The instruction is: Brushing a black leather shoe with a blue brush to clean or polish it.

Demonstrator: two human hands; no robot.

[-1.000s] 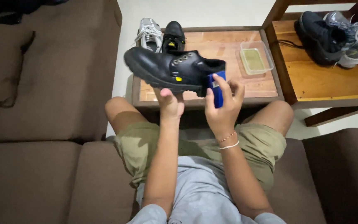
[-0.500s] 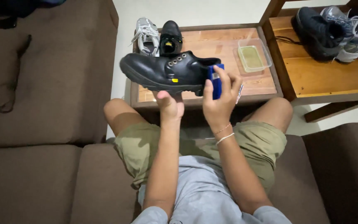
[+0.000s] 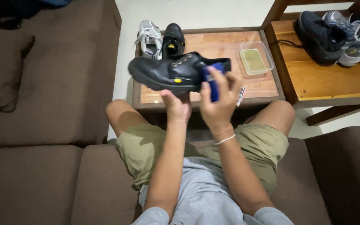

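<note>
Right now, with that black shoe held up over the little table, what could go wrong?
1. The left hand props the shoe from below only; a hard push from the blue cloth in the right hand might tip it off.
2. If dropped, it could hit the tray of yellowish liquid on the table and spill it.
3. The white sneaker hangs over the table edge; a bump could knock it off.
</note>
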